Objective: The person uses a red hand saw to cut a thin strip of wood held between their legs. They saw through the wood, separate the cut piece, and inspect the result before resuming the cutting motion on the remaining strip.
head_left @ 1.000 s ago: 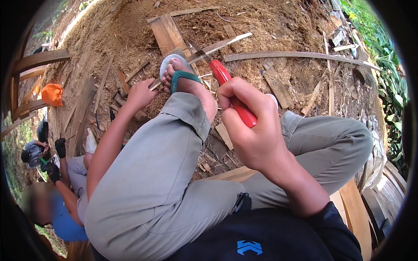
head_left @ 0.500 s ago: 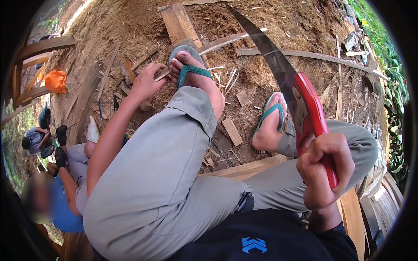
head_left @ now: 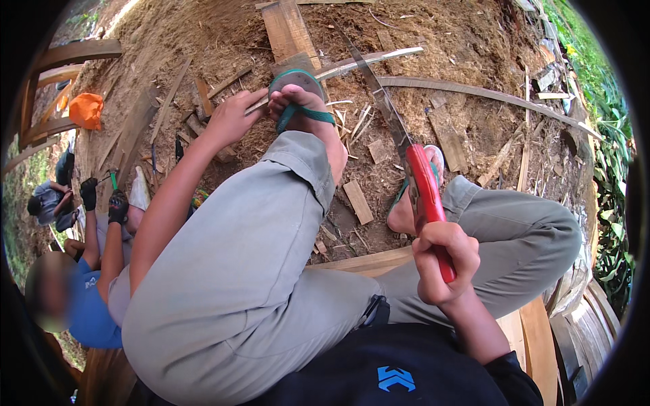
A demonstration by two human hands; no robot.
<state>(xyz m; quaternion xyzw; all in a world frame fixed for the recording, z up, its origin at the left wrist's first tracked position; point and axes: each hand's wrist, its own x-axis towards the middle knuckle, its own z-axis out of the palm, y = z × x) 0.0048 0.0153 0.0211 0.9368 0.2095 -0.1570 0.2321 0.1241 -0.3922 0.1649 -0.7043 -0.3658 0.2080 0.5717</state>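
Observation:
My right hand [head_left: 445, 260] is closed around the red handle of a hand saw [head_left: 425, 186]. The saw's long, curved blade points away from me, its outer part crossing over a thin wooden strip [head_left: 365, 63] in view. Whether the teeth touch the wood I cannot tell. That strip passes beneath my left foot [head_left: 305, 108], in a green-strapped flip-flop, which rests on it. Beyond the foot, on the left, my left hand [head_left: 233, 118] grips the strip's other end. Under the strip lies a wider board [head_left: 288, 30].
Wood offcuts [head_left: 357, 201] and shavings litter the brown ground. A long curved slat [head_left: 487, 91] lies at the far right. On the left, a person in a blue shirt [head_left: 101, 318] sits close by, wearing dark gloves. Past them are an orange bag [head_left: 86, 111] and another person [head_left: 47, 203].
My right hand has brought the saw leftward, so its blade now crosses above the strip. My left hand stays on the strip's end. The neighbouring person's gloved hands have moved up.

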